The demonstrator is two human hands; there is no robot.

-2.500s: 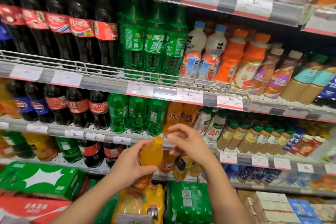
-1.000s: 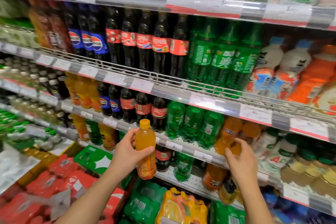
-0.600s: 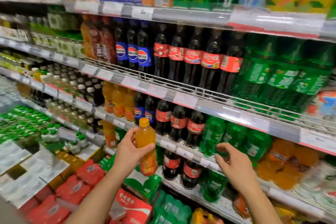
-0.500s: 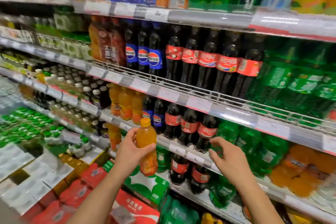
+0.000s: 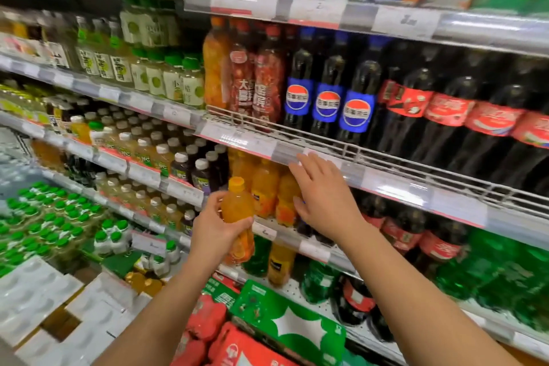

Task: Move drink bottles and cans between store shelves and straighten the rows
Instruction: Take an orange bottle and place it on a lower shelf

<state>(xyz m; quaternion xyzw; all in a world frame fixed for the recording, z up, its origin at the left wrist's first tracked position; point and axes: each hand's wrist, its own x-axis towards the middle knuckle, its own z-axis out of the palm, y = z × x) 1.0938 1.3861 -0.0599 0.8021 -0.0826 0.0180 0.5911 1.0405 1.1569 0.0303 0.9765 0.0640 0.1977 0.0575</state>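
While our left hand [image 5: 218, 227] grips the orange bottle [image 5: 237, 217], our flat right hand [image 5: 322, 196] could knock over the orange row [image 5: 264, 187].

Left hand [image 5: 218, 227] wrapped round a small orange bottle [image 5: 237, 214], held upright in front of the shelves; right hand [image 5: 323, 196] with fingers spread, reaching at a row of orange bottles [image 5: 264, 187] under a shelf edge [image 5: 386, 184]; blue-label cola bottles [image 5: 326, 101] above, red-label ones [image 5: 451, 116] beside them; green bottles [image 5: 502, 270] low on the right.
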